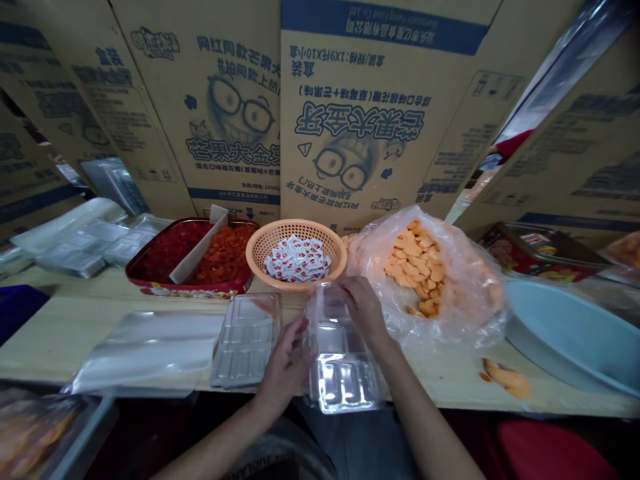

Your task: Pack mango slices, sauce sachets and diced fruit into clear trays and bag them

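A clear plastic compartment tray [345, 380] lies lengthwise in front of me, its near end reaching past the table edge. My left hand [289, 357] has its fingers curled against the tray's left side. At the far right corner, my right hand [364, 308] grips the same tray with bent fingers; some fingertips are hidden behind the shiny plastic. Left of it is a stack of similar clear trays [246, 340]. Just beyond the tray stands an orange mesh basket [255, 257] of small white printed packets [300, 259].
A red tin [190, 288], split by a divider, holds dark red and orange-red bits. Clear plastic sheets [150, 347] lie left. To the right are a plastic bag [470, 287] of orange pieces [415, 260], a light blue basin [565, 333] and another tin [545, 250]. Cardboard boxes [350, 60] wall the back.
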A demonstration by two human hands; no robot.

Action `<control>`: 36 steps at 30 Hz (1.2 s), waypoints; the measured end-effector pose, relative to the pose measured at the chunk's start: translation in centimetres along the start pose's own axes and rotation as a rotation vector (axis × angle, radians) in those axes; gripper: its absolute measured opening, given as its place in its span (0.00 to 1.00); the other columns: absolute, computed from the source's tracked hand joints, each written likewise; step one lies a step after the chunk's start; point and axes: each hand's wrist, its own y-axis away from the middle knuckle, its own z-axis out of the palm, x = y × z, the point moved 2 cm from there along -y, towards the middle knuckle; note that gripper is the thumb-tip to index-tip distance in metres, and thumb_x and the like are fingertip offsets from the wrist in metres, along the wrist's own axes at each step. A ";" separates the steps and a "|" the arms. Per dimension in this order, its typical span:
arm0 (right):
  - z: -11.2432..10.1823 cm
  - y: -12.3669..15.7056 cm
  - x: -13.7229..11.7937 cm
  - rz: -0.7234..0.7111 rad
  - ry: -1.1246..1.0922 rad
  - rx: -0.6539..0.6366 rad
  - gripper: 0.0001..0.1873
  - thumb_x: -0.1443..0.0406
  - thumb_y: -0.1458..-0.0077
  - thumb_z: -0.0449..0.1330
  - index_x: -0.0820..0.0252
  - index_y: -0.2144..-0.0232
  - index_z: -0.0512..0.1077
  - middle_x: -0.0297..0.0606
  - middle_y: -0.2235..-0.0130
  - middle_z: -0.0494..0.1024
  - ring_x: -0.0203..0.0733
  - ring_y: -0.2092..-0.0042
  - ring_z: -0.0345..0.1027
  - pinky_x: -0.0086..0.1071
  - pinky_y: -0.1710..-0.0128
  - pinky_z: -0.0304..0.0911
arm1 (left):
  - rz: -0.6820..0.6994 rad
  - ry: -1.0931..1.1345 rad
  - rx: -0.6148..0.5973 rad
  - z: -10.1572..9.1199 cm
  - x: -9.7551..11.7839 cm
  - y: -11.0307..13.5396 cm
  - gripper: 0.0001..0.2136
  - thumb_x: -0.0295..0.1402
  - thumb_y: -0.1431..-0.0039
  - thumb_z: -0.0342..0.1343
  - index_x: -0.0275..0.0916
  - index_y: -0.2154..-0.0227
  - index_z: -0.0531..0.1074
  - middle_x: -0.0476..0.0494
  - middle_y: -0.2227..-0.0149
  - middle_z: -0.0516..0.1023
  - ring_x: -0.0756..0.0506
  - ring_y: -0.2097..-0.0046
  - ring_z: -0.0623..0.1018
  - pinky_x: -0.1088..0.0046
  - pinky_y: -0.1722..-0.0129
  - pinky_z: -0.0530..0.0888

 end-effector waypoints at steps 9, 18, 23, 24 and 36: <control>-0.4 0.2 0.1 0.048 -0.055 -0.030 0.10 0.63 0.41 0.49 0.58 0.61 0.69 0.42 0.64 0.73 0.43 0.59 0.65 0.38 0.60 0.64 | -0.418 0.602 0.068 0.9 0.6 -2.6 0.16 0.36 0.63 0.67 0.36 0.69 0.72 0.51 0.76 0.73 0.55 0.75 0.70 0.81 0.75 0.64; 0.0 0.4 0.6 0.014 -0.052 -0.009 0.09 0.64 0.41 0.50 0.58 0.62 0.69 0.40 0.64 0.73 0.42 0.59 0.65 0.37 0.61 0.64 | -0.463 0.813 -0.025 1.4 -0.1 -2.8 0.13 0.34 0.62 0.67 0.34 0.79 0.67 0.54 0.82 0.68 0.57 0.81 0.65 0.82 0.81 0.61; -0.1 0.5 0.5 0.018 -0.089 0.012 0.08 0.65 0.42 0.51 0.58 0.62 0.69 0.40 0.63 0.73 0.41 0.60 0.65 0.36 0.60 0.63 | -0.505 0.854 -0.041 1.7 0.0 -2.8 0.13 0.33 0.63 0.68 0.35 0.78 0.68 0.54 0.82 0.68 0.56 0.80 0.66 0.82 0.79 0.62; -0.1 0.5 0.5 0.027 -0.090 0.011 0.08 0.65 0.42 0.51 0.57 0.62 0.69 0.39 0.63 0.73 0.41 0.60 0.65 0.36 0.60 0.63 | -0.515 0.859 -0.041 1.8 0.0 -2.8 0.13 0.33 0.64 0.68 0.35 0.78 0.69 0.54 0.81 0.68 0.56 0.80 0.66 0.81 0.79 0.63; -0.5 0.5 0.2 0.059 -0.076 0.035 0.08 0.64 0.42 0.51 0.56 0.62 0.69 0.38 0.65 0.73 0.42 0.61 0.66 0.37 0.61 0.63 | -0.511 0.823 0.005 2.1 0.9 -2.5 0.14 0.32 0.65 0.68 0.34 0.78 0.69 0.54 0.81 0.69 0.56 0.80 0.67 0.81 0.79 0.63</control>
